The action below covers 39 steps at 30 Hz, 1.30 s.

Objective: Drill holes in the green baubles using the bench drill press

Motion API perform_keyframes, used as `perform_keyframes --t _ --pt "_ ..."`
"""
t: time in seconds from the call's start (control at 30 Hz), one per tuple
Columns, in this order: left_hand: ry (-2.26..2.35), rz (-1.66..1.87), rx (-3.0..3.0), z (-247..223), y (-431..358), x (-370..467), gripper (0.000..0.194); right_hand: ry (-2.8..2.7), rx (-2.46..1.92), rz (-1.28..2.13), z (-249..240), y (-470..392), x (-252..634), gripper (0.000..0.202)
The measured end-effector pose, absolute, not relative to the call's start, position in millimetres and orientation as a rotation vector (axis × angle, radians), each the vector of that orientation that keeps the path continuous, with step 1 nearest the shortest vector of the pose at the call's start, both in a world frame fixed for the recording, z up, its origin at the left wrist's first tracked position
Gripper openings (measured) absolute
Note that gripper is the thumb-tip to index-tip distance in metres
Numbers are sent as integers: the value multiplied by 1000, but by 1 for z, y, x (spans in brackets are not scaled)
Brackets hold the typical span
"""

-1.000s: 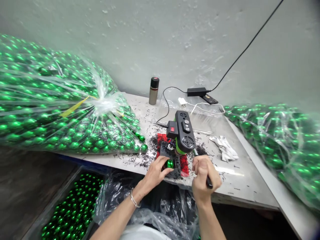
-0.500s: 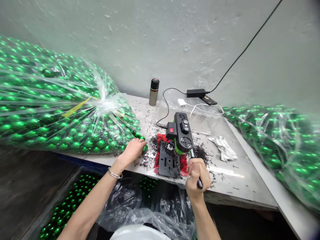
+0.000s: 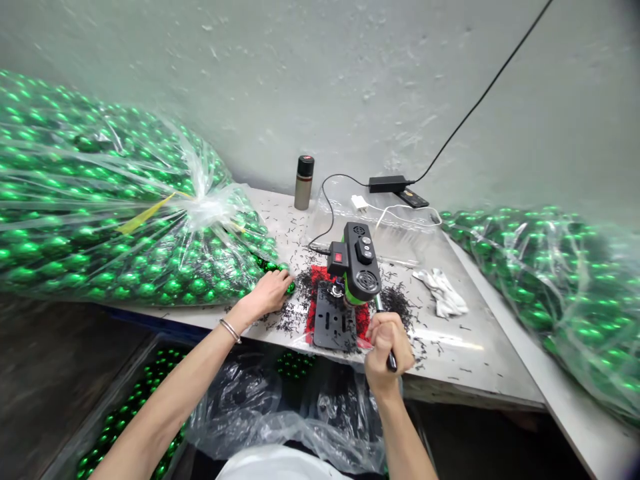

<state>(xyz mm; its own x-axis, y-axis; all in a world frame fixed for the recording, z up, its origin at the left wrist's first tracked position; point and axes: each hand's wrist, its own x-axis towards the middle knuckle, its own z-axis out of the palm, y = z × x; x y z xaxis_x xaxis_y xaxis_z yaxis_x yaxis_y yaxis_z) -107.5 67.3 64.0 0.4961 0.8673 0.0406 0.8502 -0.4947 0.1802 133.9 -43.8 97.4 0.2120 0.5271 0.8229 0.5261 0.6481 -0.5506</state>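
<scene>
My left hand point(image 3: 271, 293) is beside the big bag, its fingers curled over loose shiny green balls point(image 3: 291, 288). One ball shows at the fingertips; how many are under the hand is hidden. A black handle point(image 3: 391, 362) on a metal lever pokes out of my closed right hand point(image 3: 389, 348). This lever belongs to a small black and green machine point(image 3: 361, 261) with a red switch. Below the machine lies a slotted black base plate point(image 3: 334, 323) on a red sheet point(image 3: 311, 313), with many tiny black bits strewn around.
A tied clear bag of green balls point(image 3: 150, 220) fills the left, another bag point(image 3: 545, 287) the right. Behind stand a spray can point(image 3: 304, 183) and a black power adapter point(image 3: 388, 184). White gloves point(image 3: 442, 292) lie at right. Below the table edge is a bin of green balls point(image 3: 125, 413).
The whole view has shifted slightly left. My left hand has edged a little toward the machine, its fingers now at the green ball. My right hand keeps its grip on the handle.
</scene>
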Motion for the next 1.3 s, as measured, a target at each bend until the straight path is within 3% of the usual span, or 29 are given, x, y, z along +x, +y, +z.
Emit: perform_keyframes --t 0.23,0.4,0.57,0.77,0.87,0.97,1.3 --pt "1485 220 2516 67 66 -105 25 -1429 -943 -12 98 -44 133 34" --pt "1419 734 2019 78 63 -106 29 -1443 -927 1 96 -44 134 34" --pt "1080 1201 1083 81 50 -96 51 -1418 -930 20 93 -44 135 34" --pt "978 1153 591 55 30 -70 24 -1424 -964 25 91 -45 135 34" --pt "966 1141 527 46 21 -53 20 -1421 -969 34 91 -45 135 33" --pt "997 1134 594 40 14 -37 30 -1430 -957 37 93 -45 135 33" --pt "1278 1047 1472 18 4 -8 35 -1455 -952 15 97 -46 133 31"
